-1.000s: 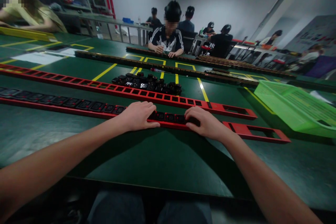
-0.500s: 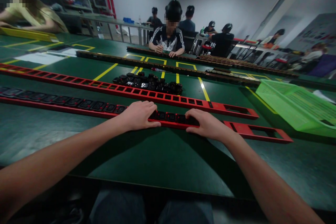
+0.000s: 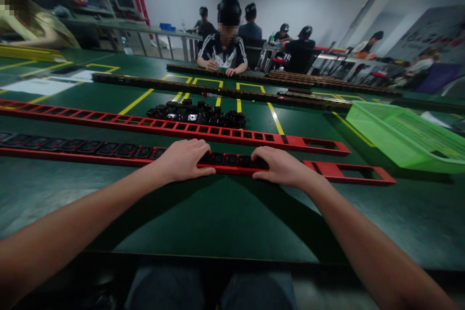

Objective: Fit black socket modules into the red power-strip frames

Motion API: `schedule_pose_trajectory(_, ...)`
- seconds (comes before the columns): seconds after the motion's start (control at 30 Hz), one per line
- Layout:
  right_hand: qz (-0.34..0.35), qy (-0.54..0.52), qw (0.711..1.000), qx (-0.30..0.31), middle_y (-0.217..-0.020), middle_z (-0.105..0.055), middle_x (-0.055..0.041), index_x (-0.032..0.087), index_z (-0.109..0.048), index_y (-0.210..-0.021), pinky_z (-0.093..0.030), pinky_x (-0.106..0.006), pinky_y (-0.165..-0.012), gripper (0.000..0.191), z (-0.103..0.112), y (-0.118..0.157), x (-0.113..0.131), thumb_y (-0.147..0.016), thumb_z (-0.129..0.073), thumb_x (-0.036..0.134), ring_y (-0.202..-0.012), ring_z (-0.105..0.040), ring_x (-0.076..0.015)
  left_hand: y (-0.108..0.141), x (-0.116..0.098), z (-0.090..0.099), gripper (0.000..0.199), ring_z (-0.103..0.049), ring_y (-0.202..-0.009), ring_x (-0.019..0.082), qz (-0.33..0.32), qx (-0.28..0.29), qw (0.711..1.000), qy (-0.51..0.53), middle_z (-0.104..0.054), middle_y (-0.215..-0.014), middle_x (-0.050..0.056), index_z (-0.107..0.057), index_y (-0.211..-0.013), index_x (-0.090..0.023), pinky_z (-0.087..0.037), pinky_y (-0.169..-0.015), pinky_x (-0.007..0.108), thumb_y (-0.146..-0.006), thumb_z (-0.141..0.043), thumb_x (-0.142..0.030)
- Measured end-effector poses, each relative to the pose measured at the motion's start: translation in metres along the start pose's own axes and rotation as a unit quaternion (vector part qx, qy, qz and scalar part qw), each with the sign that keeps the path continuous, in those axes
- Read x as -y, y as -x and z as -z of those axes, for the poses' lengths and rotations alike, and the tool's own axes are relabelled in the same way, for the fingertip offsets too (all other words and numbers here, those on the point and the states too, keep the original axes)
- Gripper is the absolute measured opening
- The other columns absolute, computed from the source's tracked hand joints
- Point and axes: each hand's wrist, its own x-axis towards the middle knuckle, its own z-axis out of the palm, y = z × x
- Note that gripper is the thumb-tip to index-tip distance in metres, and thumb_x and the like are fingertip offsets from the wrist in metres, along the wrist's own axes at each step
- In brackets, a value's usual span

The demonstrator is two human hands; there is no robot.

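A long red rail (image 3: 240, 170) filled with black socket modules (image 3: 232, 159) lies across the table in front of me. My left hand (image 3: 187, 160) grips it, thumb on the near side and fingers over the far side. To the right, my right hand (image 3: 278, 164) grips the same rail in the same way. Several modules show between my hands, and more run off to the left. Beyond it lies a second red rail (image 3: 298, 143) with open square slots. Behind that is a pile of loose black modules (image 3: 192, 114).
A green basket (image 3: 403, 140) sits at the right. Long dark strips (image 3: 218, 91) cross the table farther back, and white papers (image 3: 39, 86) lie at the left. A person (image 3: 227, 43) works across the table; another (image 3: 39, 26) sits at the far left.
The view has shifted slightly, so the rails and basket appear a little farther left. Both hands keep their hold on the near rail.
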Motion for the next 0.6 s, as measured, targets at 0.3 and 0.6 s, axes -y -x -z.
schedule_pose_trajectory(0.3,0.000,0.033,0.999,0.010,-0.090,-0.065,-0.0038,0.020,-0.058,-0.090,-0.044,-0.031,-0.067,0.025,0.018,0.009,-0.013,-0.077,-0.077,0.030,-0.078,-0.059,-0.0195,0.001,0.003,0.004,0.055,-0.063,-0.096,0.028,-0.010,-0.013,1.000,-0.022,-0.066,-0.106,0.010,-0.058,-0.113,-0.016,-0.045,-0.074,0.035,-0.089,-0.053,-0.065)
schedule_pose_trajectory(0.6,-0.001,0.001,1.000,-0.015,-0.117,-0.068,-0.0097,0.020,-0.059,-0.119,-0.052,-0.041,-0.090,0.043,0.008,0.005,-0.009,-0.081,-0.072,0.035,-0.104,-0.065,-0.0267,0.000,0.002,0.002,0.051,-0.063,-0.095,0.028,-0.021,-0.012,1.000,-0.016,-0.066,-0.105,0.009,-0.060,-0.107,-0.015,-0.045,-0.076,0.036,-0.090,-0.054,-0.063)
